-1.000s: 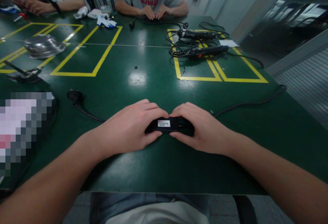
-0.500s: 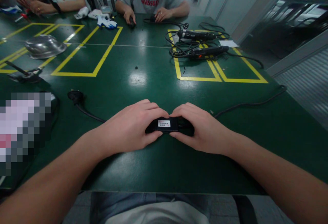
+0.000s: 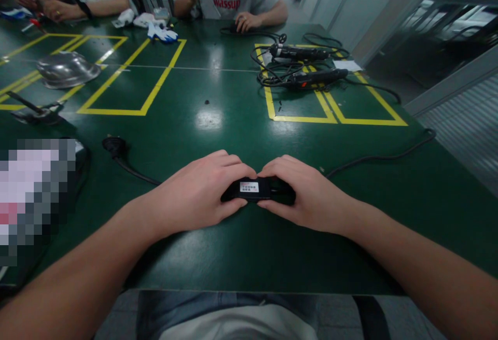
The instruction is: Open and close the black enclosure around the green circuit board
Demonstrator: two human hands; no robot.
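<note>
A black power adapter (image 3: 265, 189) with a white printed label lies on the green table near its front edge. My left hand (image 3: 202, 189) is closed round its left end, thumb on the near side and fingers on the far side. The right end is gripped the same way by my right hand (image 3: 307, 192). Both index fingertips almost meet above the label. A black cord with a plug (image 3: 114, 146) comes out past my left wrist. Another black cord (image 3: 373, 159) runs off to the right behind my right hand. My palms hide the adapter's ends.
Corded black power tools (image 3: 307, 75) lie at the back right in yellow-taped rectangles. A metal bowl (image 3: 68, 69) and a dark clamp-like tool (image 3: 37, 109) are at left, above a pixelated object (image 3: 31, 195). Gloves (image 3: 161, 33) lie at the far edge, where two people sit.
My hands and the adapter stay in place. Across the table, one person's hand has risen from the tabletop to chest height.
</note>
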